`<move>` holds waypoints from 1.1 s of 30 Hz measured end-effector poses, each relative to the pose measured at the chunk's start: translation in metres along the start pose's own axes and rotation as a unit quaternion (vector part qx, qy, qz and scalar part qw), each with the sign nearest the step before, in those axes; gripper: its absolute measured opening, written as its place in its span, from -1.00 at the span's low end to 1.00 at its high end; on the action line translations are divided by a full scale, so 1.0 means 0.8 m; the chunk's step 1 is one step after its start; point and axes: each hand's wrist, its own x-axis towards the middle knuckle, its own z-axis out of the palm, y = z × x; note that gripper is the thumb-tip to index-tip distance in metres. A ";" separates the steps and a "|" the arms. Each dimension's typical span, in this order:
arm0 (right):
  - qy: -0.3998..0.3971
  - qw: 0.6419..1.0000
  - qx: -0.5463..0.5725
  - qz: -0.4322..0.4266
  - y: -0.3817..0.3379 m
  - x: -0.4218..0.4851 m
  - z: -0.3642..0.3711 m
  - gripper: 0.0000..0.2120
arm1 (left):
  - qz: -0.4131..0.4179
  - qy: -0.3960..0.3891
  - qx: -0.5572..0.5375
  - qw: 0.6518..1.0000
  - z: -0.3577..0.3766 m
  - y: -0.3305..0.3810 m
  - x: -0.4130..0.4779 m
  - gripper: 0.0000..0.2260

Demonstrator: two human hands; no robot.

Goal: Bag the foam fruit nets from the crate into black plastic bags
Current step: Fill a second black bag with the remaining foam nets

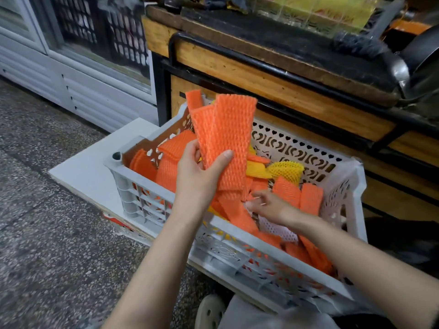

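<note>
My left hand (202,172) grips a fanned bunch of orange foam nets (225,129), holding them upright above the grey plastic crate (142,203). The crate holds several loose orange nets (308,198), some yellow nets (287,170) and a white net (275,230). My right hand (268,205) reaches down into the crate, its fingertips at the lower ends of orange nets in the pile; whether it pinches one is unclear. No black bag is plainly visible.
The crate sits on a white board (95,162) on a speckled stone floor (47,233). A wooden counter with black metal rails (273,74) stands right behind it. A white cabinet (71,74) is at the left. My shoe (209,312) is below the crate.
</note>
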 end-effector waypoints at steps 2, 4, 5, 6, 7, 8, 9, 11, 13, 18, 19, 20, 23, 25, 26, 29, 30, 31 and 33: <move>-0.017 1.000 -0.006 0.001 0.007 0.009 0.012 -0.77 | 0.001 0.002 0.001 1.000 0.009 -0.006 0.001 -0.74; -0.031 0.999 0.000 -0.019 0.006 0.016 0.020 -0.84 | 0.005 -0.007 0.017 1.000 0.019 -0.011 0.001 -0.78; -0.033 0.999 0.005 -0.025 0.005 0.019 0.022 -0.77 | 0.005 -0.014 0.024 1.000 0.022 -0.013 0.000 -0.80; -0.033 0.999 0.018 -0.021 0.005 0.021 0.025 -0.76 | 0.005 -0.017 0.027 0.999 0.025 -0.015 0.000 -0.80; -0.034 0.999 0.020 -0.025 0.006 0.023 0.025 -0.76 | 0.003 -0.018 0.028 0.999 0.027 -0.015 0.001 -0.79; -0.032 0.999 0.024 -0.028 0.007 0.025 0.025 -0.75 | 0.001 -0.017 0.028 0.999 0.028 -0.017 0.002 -0.79; -0.022 0.999 0.035 -0.033 0.008 0.027 0.024 -0.77 | -0.002 -0.015 0.026 1.000 0.028 -0.018 0.003 -0.79; 0.001 0.996 0.080 -0.033 0.007 0.025 0.018 -0.86 | -0.004 -0.010 0.020 1.000 0.030 -0.018 0.006 -0.81; 0.016 0.990 0.139 -0.036 0.009 0.024 0.006 -0.69 | -0.001 -0.003 0.019 1.000 0.031 -0.017 0.006 -0.78; -0.053 0.993 0.085 -0.055 0.005 0.014 0.012 -0.58 | 0.022 -0.011 0.029 0.999 0.032 -0.005 0.004 -0.73; -0.071 0.994 0.057 -0.061 0.003 0.013 0.019 -0.62 | 0.024 -0.009 0.028 0.999 0.030 -0.004 0.004 -0.71; -0.092 0.993 0.041 -0.059 0.002 0.011 0.025 -0.64 | 0.024 -0.004 0.027 0.999 0.028 -0.004 0.005 -0.70; -0.114 0.992 0.010 -0.043 -0.002 0.008 0.031 -0.47 | 0.020 0.005 0.031 0.999 0.021 -0.004 0.006 -0.71; -0.125 0.992 0.011 -0.019 -0.008 0.004 0.028 -0.37 | 0.018 0.006 0.032 0.999 0.017 -0.003 0.006 -0.75; -0.126 0.992 0.018 -0.010 -0.010 0.002 0.027 -0.36 | 0.019 0.006 0.031 0.999 0.017 -0.003 0.005 -0.75; -0.112 0.994 0.012 -0.007 -0.018 -0.012 0.015 -0.47 | 0.021 0.010 0.030 0.999 0.016 -0.001 0.005 -0.73; -0.104 0.994 0.015 -0.010 -0.018 -0.016 0.011 -0.51 | 0.023 0.010 0.029 0.999 0.016 -0.001 0.004 -0.72; -0.100 0.995 0.020 -0.010 -0.019 -0.021 0.008 -0.52 | 0.024 0.010 0.027 0.999 0.016 0.001 0.003 -0.72; -0.086 0.996 0.018 -0.013 -0.020 -0.028 0.005 -0.46 | 0.025 0.007 0.023 0.999 0.017 0.003 0.000 -0.72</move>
